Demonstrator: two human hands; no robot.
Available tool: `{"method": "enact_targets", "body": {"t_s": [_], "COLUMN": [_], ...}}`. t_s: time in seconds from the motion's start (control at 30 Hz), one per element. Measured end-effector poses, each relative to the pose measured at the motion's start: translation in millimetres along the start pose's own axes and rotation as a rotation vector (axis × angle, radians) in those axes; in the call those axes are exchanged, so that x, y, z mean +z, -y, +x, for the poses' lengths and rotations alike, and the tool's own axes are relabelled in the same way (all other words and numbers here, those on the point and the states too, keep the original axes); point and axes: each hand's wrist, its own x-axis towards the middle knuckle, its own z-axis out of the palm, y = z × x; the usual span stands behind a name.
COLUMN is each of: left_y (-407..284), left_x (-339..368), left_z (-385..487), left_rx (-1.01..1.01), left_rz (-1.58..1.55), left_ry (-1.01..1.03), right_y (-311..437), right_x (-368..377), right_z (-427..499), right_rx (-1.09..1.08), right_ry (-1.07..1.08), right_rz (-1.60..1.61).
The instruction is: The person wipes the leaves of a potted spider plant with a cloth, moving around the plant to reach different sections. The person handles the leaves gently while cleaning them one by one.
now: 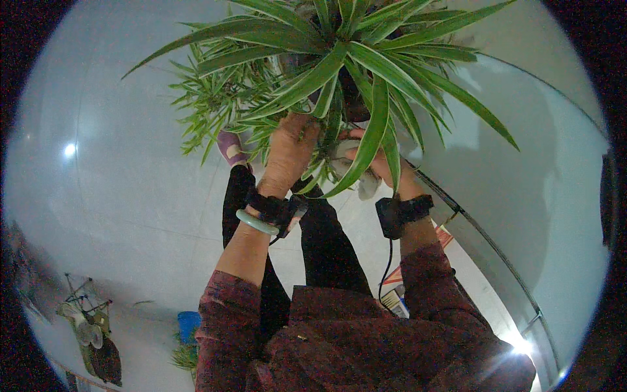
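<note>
A spider plant [343, 46] with green, pale-edged leaves fills the top of the head view, and a dark pot [353, 95] shows between its leaves. Under the foliage, my left hand [293, 144] is curled among the stems; its fingertips are hidden, so I cannot tell whether it grips anything. To its right my right hand [384, 164] holds a crumpled whitish cloth [368, 186] just below the plant, partly covered by long drooping leaves. Smaller plantlets [215, 98] hang at the left of the plant, close to my left hand.
A glass panel with a dark metal rail [470, 220] curves along the right. On the pale tiled floor [147, 196], a blue bucket [188, 326] stands at lower left by some foliage [183, 355]. Farther left is a folding frame [85, 296]. A box [396, 301] lies behind my right arm.
</note>
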Motion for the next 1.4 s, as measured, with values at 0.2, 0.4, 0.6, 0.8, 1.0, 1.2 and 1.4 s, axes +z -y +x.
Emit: {"method": "enact_targets", "body": {"t_s": [0.2,0.4,0.6,0.8,1.0,1.2,1.4], "left_y": [1.2,3.8,5.0,-22.5,-52.2,-28.9,-9.2], "left_x": [-4.0,-4.3,-3.7,-18.8,-37.6,-44.9,-44.4], "left_z": [0.3,2.2,0.9,2.7,-8.3,8.9,10.0], "left_rx": [-0.034,0.002,0.023,0.015,-0.217,-0.005,-0.099], "left_rz": [-0.025,-0.007,0.004,0.034,-0.331,0.081,-0.017], "left_ry": [0.024,0.011,-0.033,-0.007,0.146,0.22,0.214], "right_y": [0.9,2.2,27.3,54.9,43.2,13.6,-0.6], "right_x": [-18.9,-25.4,-18.4,-11.4,25.2,65.4,72.8], "right_z": [-13.0,-20.4,-23.6,-34.0,-13.2,11.2,23.4], "right_rx": [0.022,-0.014,0.001,0.075,-0.043,-0.295,-0.413], "right_ry": [-0.067,0.014,0.038,0.158,0.223,0.07,-0.18], "right_rz": [-0.087,0.082,0.018,0.262,0.023,-0.058,0.098]}}
